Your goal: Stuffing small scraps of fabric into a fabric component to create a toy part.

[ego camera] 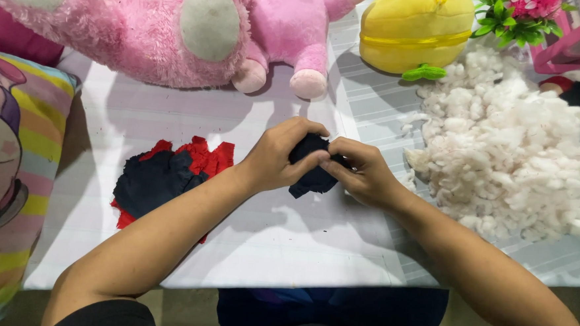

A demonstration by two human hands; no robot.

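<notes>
- The left hand [274, 157] and the right hand [363, 173] meet over the middle of the white tabletop [285, 249], both pinched on a small dark navy fabric piece [313, 164] held between them just above the surface.
- The fingers of each hand are curled tight on the cloth; its lower edge hangs free below the thumbs.
- To the left, well apart from the hands, a pile of navy and red fabric cut-outs [167, 180] lies flat on the tabletop, untouched at this moment.
- To the right, a large heap of white fibre stuffing [509, 148] sits near the right wrist; it appears full, and no tuft is visible in either hand.
- Judging by this, the work looks early: one piece is in hand, the stack of pieces waits, and the stuffing seems barely drawn on.
- Along the far edge rest a pink plush bear [138, 23], a smaller pink plush toy [297, 31] and a yellow plush [416, 31]; a striped cartoon cushion [8, 168] lies at far left.
</notes>
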